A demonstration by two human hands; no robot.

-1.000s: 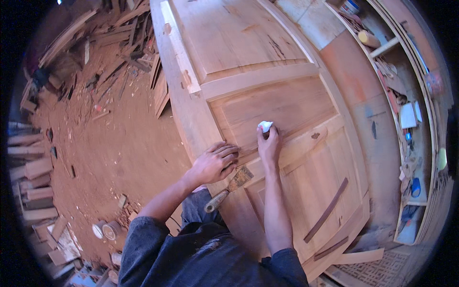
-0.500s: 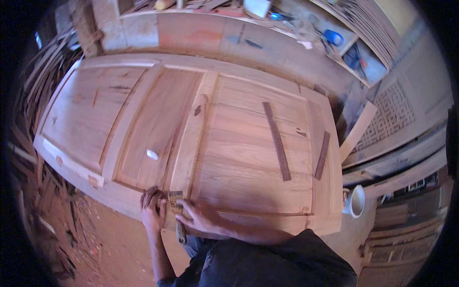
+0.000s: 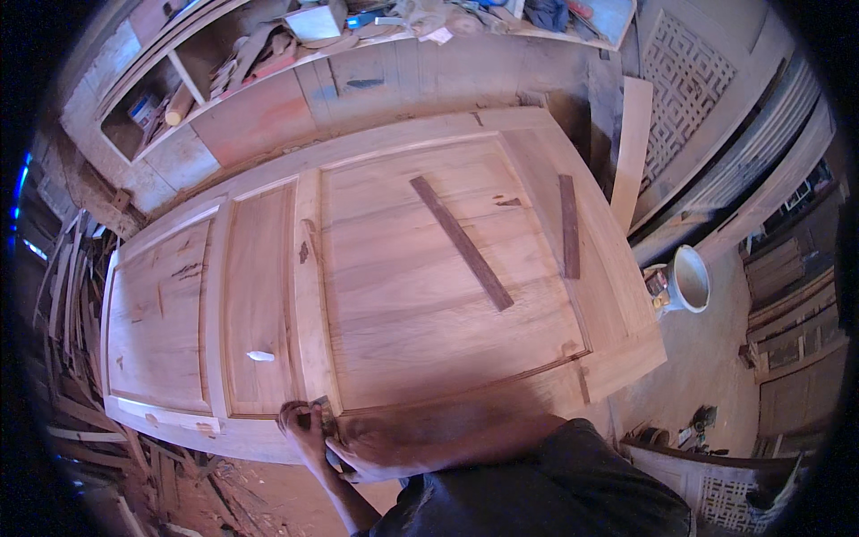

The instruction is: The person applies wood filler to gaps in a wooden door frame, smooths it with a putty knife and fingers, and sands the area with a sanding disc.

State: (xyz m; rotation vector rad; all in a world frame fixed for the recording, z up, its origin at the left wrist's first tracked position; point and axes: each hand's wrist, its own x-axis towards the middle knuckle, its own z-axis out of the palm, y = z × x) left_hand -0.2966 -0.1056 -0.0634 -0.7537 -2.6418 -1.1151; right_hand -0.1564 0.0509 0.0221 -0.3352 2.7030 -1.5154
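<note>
A large unpainted wooden panel door lies flat before me. At its near edge, my right hand is closed round a putty knife, its blade pointing away from me and its handle partly hidden. Close against the blade is my left hand, with bent fingers and thumb drawn together; whatever they pinch cannot be made out. A small white lump rests on the narrow middle panel. Two dark brown wooden strips, a long one and a shorter one, lie on the door's right part.
Behind the door runs a cluttered shelf unit. Scrap wood strips are heaped at the left. On the right stand a whitish bucket, a leaning board and a lattice-patterned door.
The view has turned and shifted, so the door appears rotated. My hands have come closer together around the putty knife, at the same near edge. The strips and white lump stay on the door.
</note>
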